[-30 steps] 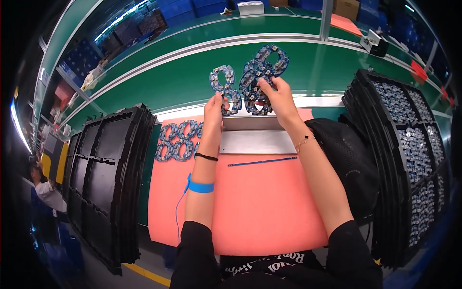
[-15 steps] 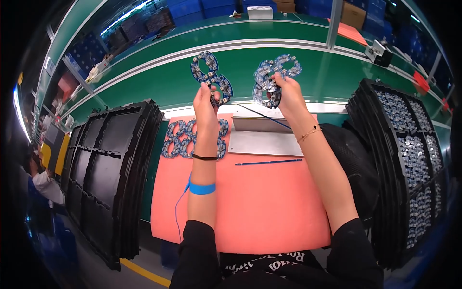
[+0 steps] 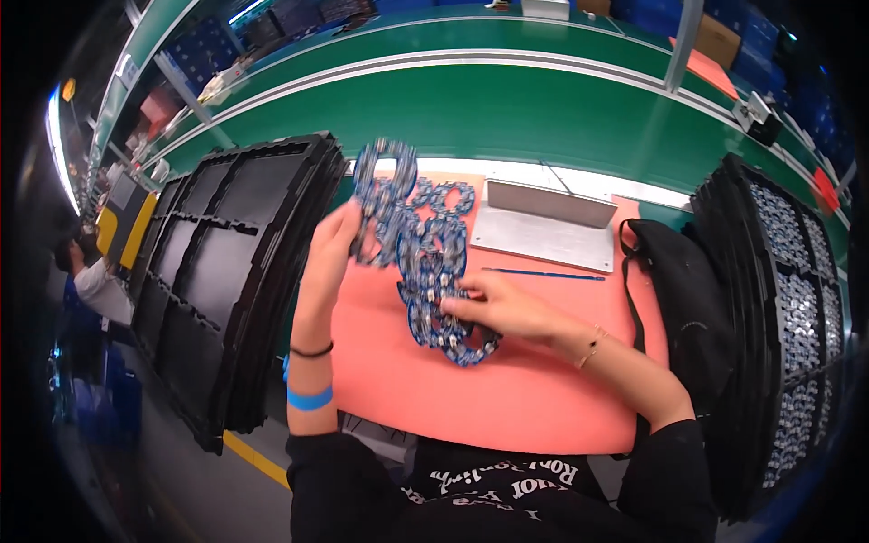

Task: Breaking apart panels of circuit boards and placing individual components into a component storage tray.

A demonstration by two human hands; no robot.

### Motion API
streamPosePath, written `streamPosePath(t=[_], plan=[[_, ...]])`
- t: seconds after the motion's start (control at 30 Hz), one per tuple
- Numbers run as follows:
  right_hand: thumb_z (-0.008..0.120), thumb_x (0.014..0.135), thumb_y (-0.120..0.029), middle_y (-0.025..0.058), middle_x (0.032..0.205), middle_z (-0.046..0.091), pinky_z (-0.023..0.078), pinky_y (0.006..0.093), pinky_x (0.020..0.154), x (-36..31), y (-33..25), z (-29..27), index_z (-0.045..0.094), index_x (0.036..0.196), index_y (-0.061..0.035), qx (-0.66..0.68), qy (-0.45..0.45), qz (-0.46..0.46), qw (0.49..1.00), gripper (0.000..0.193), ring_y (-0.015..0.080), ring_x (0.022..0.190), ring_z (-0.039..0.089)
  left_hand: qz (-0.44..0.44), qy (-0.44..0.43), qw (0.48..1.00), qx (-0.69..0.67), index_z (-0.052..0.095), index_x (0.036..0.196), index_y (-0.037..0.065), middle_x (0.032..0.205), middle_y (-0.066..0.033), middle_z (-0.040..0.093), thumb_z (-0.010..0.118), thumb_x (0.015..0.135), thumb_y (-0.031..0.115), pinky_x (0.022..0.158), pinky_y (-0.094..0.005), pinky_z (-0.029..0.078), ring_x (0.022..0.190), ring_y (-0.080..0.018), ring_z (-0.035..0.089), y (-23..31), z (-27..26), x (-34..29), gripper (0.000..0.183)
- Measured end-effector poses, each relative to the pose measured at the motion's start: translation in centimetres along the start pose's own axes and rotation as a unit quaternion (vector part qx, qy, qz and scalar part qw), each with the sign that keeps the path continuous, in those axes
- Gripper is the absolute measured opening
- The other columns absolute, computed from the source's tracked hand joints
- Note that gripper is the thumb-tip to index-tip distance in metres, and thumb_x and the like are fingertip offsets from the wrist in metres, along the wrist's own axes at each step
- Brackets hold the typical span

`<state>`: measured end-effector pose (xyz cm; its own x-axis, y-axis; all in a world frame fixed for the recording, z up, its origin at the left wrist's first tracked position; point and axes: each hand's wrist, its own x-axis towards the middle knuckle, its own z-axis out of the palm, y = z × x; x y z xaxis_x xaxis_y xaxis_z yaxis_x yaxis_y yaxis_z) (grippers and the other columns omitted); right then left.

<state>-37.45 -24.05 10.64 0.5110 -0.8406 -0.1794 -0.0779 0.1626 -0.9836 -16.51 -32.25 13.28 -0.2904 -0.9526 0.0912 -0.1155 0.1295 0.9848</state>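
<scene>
Figure-eight circuit board and overlapping board cluster held above a pink mat.
The left hand pinches the blurred board at far left; the right hand has fingers closed on the cluster (too jumbled to count), nearer than the metal bracket and left of it.

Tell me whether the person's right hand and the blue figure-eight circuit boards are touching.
Touching. The head view shows the right hand's fingertips overlapping the circuit boards, gripping them with no gap visible.
</scene>
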Motion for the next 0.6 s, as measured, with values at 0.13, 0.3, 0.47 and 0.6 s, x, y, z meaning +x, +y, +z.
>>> streamPosePath(t=[0.13, 0.3, 0.47, 0.6], plan=[[0.050, 0.088, -0.022, 0.0006, 0.085, 0.056, 0.044, 0.0229, 0.069, 1.6, 4.3, 4.1, 0.054, 0.094, -0.0026, 0.120, 0.034, 0.006, 0.992, 0.021, 0.0059, 0.074, 0.051, -0.048, 0.028, 0.998, 0.029, 0.051, 0.070, 0.004, 0.058, 0.0020, 0.047, 0.037, 0.093, 0.030, 0.051, -0.0197, 0.034, 0.053, -0.0043, 0.042, -4.4, -5.0, -4.8, 0.038], [0.051, 0.086, -0.022, 0.0080, 0.081, 0.058, 0.043, 0.0280, 0.066, 4.1, 3.6, 7.2, 0.057, 0.090, 0.0026, 0.109, 0.025, -0.049, 0.993, 0.026, 0.0120, 0.073, 0.053, -0.109, 0.065, 0.987, 0.094, 0.054, 0.074, 0.000, 0.059, -0.0002, 0.051, 0.039, 0.092, 0.028, 0.052, -0.0215, 0.037, 0.055, -0.0057, 0.047, -7.2, -7.6, -7.6, 0.037], [0.057, 0.077, -0.043, 0.0228, 0.107, 0.043, 0.026, 0.0449, 0.088, 4.2, 4.3, 7.5, 0.062, 0.093, -0.0102, -0.128, 0.052, -0.072, 0.988, 0.037, 0.0344, 0.105, 0.032, -0.009, 0.057, 0.936, 0.347, 0.056, 0.085, -0.002, 0.062, -0.0112, 0.056, 0.044, 0.089, 0.025, 0.054, -0.0286, 0.041, 0.055, -0.0172, 0.052, -6.1, -5.9, -6.3, 0.029], [0.060, 0.077, -0.042, 0.0214, 0.113, 0.035, 0.027, 0.0430, 0.091, 0.3, 3.1, 5.4, 0.061, 0.095, -0.0071, -0.190, 0.091, -0.004, 0.978, 0.039, 0.0326, 0.110, 0.025, 0.071, 0.090, 0.916, 0.383, 0.054, 0.094, -0.002, 0.070, -0.0160, 0.058, 0.049, 0.085, 0.020, 0.060, -0.0309, 0.043, 0.063, -0.0251, 0.058, -6.2, -5.7, -6.4, 0.025]])
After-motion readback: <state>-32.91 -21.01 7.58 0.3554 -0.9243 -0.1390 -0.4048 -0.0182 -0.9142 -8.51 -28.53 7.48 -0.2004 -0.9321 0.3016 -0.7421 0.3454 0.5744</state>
